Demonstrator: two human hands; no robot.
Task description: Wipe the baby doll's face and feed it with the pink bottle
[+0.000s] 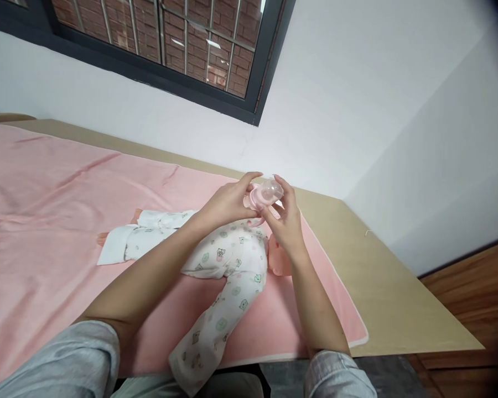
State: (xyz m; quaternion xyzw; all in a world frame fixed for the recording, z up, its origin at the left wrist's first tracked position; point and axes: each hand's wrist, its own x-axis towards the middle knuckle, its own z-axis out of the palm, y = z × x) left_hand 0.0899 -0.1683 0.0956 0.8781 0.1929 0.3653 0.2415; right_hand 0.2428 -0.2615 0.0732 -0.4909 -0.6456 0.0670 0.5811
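Observation:
A small baby bottle (258, 198) with a pink body or collar and a clear dome-shaped end lies tilted between my hands, above the doll's chest. My left hand (231, 200) is closed round its pink part. The fingers and thumb of my right hand (288, 215) grip the clear end (273, 190). A baby doll (228, 251) in white patterned clothes lies on its back beneath my forearms, one sleeve hanging toward my lap. Its head (277, 258) is partly hidden behind my right wrist.
A pink blanket (45, 221) with a pale edge covers much of the tan tabletop (357, 265). Behind the table stands a white wall (315, 110) with a dark-framed, barred window (249, 105). A brown wooden panel (477, 282) is at the right, beyond the table's edge.

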